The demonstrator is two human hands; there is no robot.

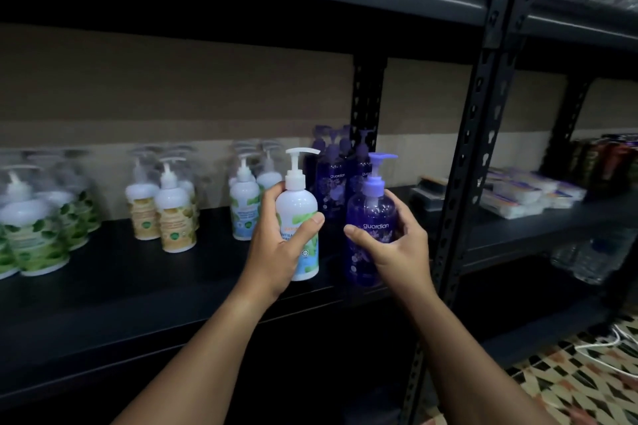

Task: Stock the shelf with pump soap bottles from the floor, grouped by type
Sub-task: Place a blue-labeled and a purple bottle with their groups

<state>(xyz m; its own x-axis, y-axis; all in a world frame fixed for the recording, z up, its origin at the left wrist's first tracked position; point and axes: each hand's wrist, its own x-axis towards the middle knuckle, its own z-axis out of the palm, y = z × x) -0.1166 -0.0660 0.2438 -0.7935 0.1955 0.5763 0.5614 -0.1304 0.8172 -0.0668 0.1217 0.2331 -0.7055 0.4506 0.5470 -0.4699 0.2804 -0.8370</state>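
Over the front edge of the black shelf [138, 286], the person holds up two pump bottles side by side, close but apart. The left hand [276, 245] grips a white bottle with a blue-green label [299, 217], fingers behind it and thumb pressed across the front. The right hand [397, 245] wraps a clear purple bottle [371, 214], thumb across its label. Both are upright, nozzles pointing right. On the shelf behind stand grouped bottles: green-leaf ones [38, 231] at far left, yellow-label ones [169, 210], blue-label ones [245, 203], and purple ones [333, 172] against the upright post [367, 97].
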